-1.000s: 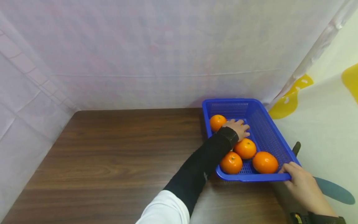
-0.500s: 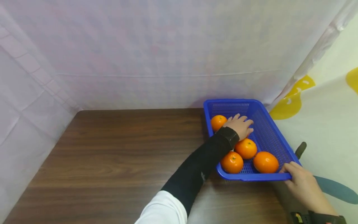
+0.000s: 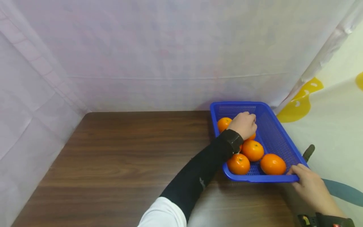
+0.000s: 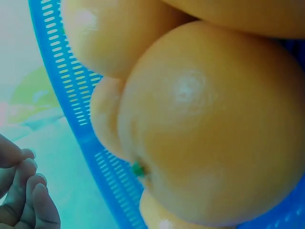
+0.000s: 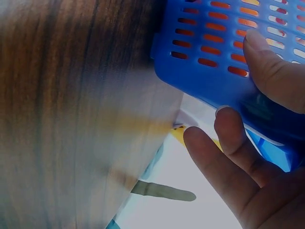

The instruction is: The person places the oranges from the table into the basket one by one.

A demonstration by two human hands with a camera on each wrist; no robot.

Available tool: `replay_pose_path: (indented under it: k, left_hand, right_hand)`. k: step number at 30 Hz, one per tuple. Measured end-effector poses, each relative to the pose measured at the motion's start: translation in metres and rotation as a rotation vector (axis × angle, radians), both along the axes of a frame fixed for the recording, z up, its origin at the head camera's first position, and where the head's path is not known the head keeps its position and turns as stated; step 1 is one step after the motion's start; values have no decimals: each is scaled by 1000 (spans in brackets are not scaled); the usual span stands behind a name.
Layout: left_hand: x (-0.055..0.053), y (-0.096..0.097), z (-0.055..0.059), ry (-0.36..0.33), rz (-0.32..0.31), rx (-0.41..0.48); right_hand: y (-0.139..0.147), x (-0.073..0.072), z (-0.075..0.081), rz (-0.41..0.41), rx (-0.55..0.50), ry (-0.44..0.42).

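A blue plastic basket (image 3: pixel 283 143) holds several oranges (image 3: pixel 273 164) and reaches over the right edge of the table. Over the basket's middle is my left hand (image 3: pixel 243 124), fingers curled and drawn together. Its fingertips meet with nothing visible between them in the left wrist view, where a large orange (image 4: pixel 214 119) with a green stem spot fills the middle. My left hand and wrist partly cover some of the fruit. My right hand (image 3: pixel 312 189) grips the near right corner of the basket, its thumb on the perforated wall and fingers underneath in the right wrist view.
The brown wooden table (image 3: pixel 136 157) extends to the left of the basket. A pale cloth wall (image 3: pixel 158 53) stands behind the table. On the right hangs a white cloth (image 3: pixel 337 126) with yellow and green patches.
The spread fingers of my left hand have curled and closed together over the basket. My right hand keeps its hold on the corner. The head view has shifted slightly.
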State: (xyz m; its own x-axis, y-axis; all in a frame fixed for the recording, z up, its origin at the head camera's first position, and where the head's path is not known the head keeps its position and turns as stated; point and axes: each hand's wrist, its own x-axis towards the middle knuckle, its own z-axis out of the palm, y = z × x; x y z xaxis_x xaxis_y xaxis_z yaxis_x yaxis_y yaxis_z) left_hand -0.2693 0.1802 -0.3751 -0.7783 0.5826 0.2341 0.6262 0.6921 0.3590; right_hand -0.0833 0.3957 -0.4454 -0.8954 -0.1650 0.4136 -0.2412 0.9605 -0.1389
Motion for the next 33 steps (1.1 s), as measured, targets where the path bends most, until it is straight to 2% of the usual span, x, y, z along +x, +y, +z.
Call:
replay_pose_path:
  k: [6,12,18,24,33]
  left_hand:
    - [2,-9,9,6,6,67]
    - [3,-15,21,45,-16,109]
    - [6,-30,24,69,-39,134]
    - [5,-50,20,125,-25,153]
    - [5,-94,-4,186,-13,155]
  right_hand:
    - [4,-8,0,-8,-5,-17]
    - [10,-17,-1,3,-2,-9]
    - [16,-23,-4,21,11,14]
    - [18,-30,-4,12,17,14]
    - [18,-36,-11,18,-4,15]
